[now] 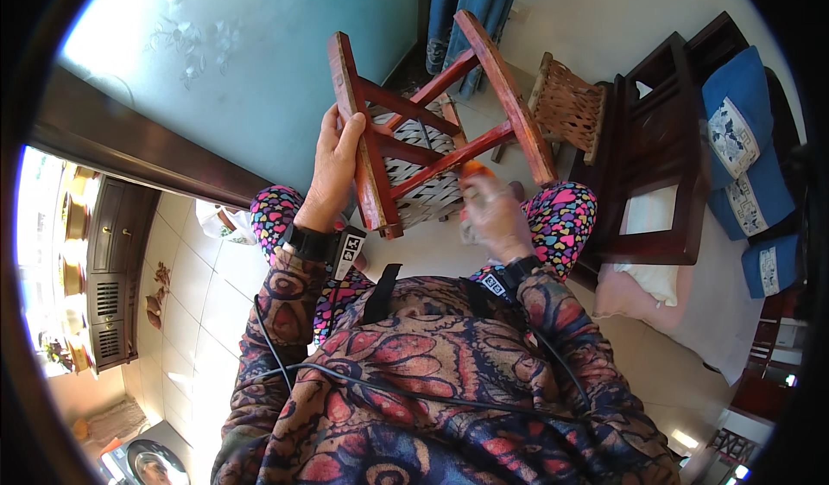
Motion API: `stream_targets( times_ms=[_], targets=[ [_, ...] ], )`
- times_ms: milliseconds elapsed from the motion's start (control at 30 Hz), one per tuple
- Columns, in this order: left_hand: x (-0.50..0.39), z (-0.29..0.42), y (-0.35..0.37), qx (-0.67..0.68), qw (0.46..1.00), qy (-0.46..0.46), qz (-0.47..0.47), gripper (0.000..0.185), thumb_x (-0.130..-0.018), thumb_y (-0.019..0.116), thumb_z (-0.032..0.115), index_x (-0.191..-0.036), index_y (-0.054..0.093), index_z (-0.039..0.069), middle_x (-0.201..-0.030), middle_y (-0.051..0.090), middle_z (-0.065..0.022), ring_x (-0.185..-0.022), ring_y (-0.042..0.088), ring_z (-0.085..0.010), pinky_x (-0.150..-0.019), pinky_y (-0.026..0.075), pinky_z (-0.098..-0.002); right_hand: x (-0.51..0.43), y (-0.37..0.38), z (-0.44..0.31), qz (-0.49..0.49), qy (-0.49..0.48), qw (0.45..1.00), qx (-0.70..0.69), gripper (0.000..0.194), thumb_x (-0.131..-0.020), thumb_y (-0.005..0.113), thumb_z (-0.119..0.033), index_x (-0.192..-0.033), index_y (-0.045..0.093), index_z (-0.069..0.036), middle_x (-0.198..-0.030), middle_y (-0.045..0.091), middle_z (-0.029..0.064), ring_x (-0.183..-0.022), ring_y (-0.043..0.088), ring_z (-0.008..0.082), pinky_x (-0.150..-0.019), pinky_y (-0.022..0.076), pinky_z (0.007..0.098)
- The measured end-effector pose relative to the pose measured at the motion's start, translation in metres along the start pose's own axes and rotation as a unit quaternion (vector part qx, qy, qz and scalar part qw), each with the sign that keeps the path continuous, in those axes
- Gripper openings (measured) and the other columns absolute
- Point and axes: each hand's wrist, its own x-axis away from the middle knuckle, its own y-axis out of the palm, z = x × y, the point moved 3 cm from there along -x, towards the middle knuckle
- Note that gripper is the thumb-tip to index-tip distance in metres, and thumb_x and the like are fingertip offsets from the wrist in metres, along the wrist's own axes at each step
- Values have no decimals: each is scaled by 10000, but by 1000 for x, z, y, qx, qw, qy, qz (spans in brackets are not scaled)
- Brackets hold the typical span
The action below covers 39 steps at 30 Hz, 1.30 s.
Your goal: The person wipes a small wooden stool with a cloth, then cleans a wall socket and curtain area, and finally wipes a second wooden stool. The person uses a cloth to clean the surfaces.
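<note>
A small folding stool with worn red-painted wooden legs is tilted up between my knees. Its pale woven-strap seat shows behind the crossed legs. My left hand grips the left-hand wooden bar, with the thumb over its near face. On the other side, my right hand is blurred and closed around an orange object close to a crossing leg. What kind of object it is cannot be made out. Something greyish hangs under that hand, too blurred to name.
Another woven-seat stool stands beyond, beside a dark wooden bench with blue cushions. A frosted glass panel rises at left. A dark cabinet and a washing machine are farther left. Cables cross my lap.
</note>
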Motion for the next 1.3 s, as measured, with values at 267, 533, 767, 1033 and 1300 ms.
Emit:
stream_targets(
  times_ms=[267,533,767,1033,1300],
  targets=[
    [0,0,0,-25,999,3,26,524,-1073,538,310,-1469,391,-1,-1141,633,-98,-1036,624,-137,-901,519,-287,-50,-63,50,-3,92,709,-699,389,-964,663,-209,-1299,606,-21,-1097,712,102,-914,717,173,-801,599,287],
    [4,6,6,-23,1000,-3,16,495,-1084,502,282,-1465,364,-2,-1073,684,-112,-994,652,-153,-886,521,-291,-52,18,72,-110,144,849,-496,422,-767,682,-50,-1179,656,38,-976,719,92,-917,701,197,-923,543,308],
    [6,11,6,-85,996,22,23,543,-1072,528,326,-1489,395,5,-1178,635,-95,-1050,617,-136,-937,506,-287,-98,-53,55,-77,127,877,-457,435,-779,578,-37,-1202,651,30,-1086,706,156,-979,702,232,-902,569,325],
    [5,3,5,-38,999,-15,-15,532,-1085,496,289,-1486,326,-17,-1109,675,-122,-1006,641,-155,-901,520,-308,-147,-168,-33,-46,-155,965,-208,369,-748,634,3,-1110,701,-28,-1111,708,87,-1017,687,239,-966,532,338],
    [5,4,7,-28,999,-27,-10,576,-1077,526,266,-1507,280,-27,-1093,694,-136,-1000,673,-164,-865,551,-298,-234,-113,-41,-168,-253,951,53,238,-792,707,23,-1019,696,-46,-1046,693,104,-1007,674,244,-931,534,333]
  ],
)
